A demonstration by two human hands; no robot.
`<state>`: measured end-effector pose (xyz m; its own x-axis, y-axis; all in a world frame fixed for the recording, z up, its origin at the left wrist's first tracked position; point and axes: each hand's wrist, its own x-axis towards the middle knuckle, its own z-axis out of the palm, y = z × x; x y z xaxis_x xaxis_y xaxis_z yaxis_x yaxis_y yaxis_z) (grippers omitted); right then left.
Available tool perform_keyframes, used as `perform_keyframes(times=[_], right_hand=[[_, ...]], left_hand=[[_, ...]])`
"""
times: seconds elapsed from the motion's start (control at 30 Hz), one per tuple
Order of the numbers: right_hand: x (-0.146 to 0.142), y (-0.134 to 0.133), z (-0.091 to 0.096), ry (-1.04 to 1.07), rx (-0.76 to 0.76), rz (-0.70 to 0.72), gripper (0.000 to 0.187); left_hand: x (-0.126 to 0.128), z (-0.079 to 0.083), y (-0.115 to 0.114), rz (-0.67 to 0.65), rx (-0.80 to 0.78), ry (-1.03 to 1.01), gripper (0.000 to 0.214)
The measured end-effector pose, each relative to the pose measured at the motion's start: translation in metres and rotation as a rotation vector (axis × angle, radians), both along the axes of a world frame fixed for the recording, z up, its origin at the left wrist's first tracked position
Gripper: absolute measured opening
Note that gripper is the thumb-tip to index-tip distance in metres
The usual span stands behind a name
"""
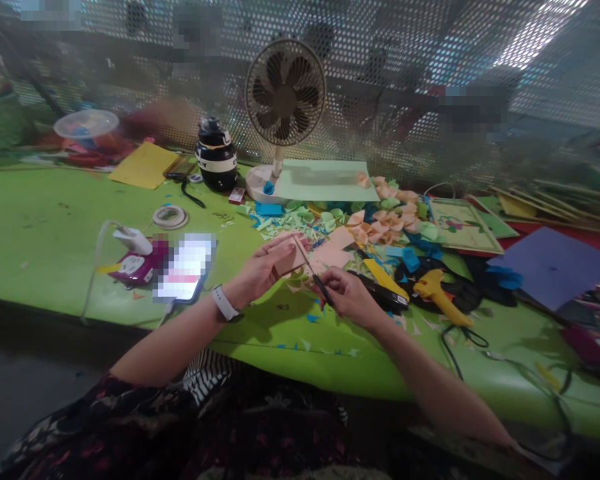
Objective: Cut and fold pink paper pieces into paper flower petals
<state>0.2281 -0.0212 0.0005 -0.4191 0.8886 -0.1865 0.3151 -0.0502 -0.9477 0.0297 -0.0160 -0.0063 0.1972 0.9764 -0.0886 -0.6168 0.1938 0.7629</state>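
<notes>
Between the thumb and fingers of my left hand [264, 268] is a small piece of peach paper [289, 261]. My right hand [349, 297] is closed around the dark handles of a pair of scissors [322, 288]. The scissor blades point up and left and lie against the paper's right edge. Whether they are cutting into it I cannot tell. Beyond my hands, more peach paper [333, 252] rests on green and blue scraps [300, 220]. A heap of curled peach paper pieces [385, 223] lies farther back to the right.
A yellow glue gun [443, 297], a black stapler [380, 290] and a yellow cutter [386, 279] lie right of my hands. On the left are a lit phone [185, 267], a purple power socket [136, 267] and a tape roll [170, 217]. A fan [285, 93] and black bottle [217, 157] stand behind.
</notes>
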Motion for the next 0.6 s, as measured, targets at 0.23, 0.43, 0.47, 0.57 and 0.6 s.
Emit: perform_keyframes(times=[0.23,0.43,0.47,0.57,0.6], right_hand=[[0.0005,0.0028,-0.0004,-0.005,-0.041,0.025,0.051],[0.0000,0.0049,0.0015,0.020,-0.080,0.062,0.050],[-0.0002,0.0053,0.0014,0.024,-0.077,0.064,0.050],[-0.0008,0.0066,0.0003,0.042,-0.083,0.065,0.050],[-0.0010,0.0070,-0.0001,0.051,-0.086,0.060,0.051]], left_hand=[[-0.0003,0.0005,0.0021,0.004,-0.044,-0.026,0.028],[-0.0037,-0.0011,0.0059,0.031,-0.148,-0.022,0.026],[-0.0043,-0.0017,0.0062,0.030,-0.151,-0.025,0.028],[-0.0054,-0.0020,0.0056,-0.003,-0.143,-0.035,0.038],[-0.0054,-0.0016,0.0050,-0.025,-0.140,-0.032,0.039]])
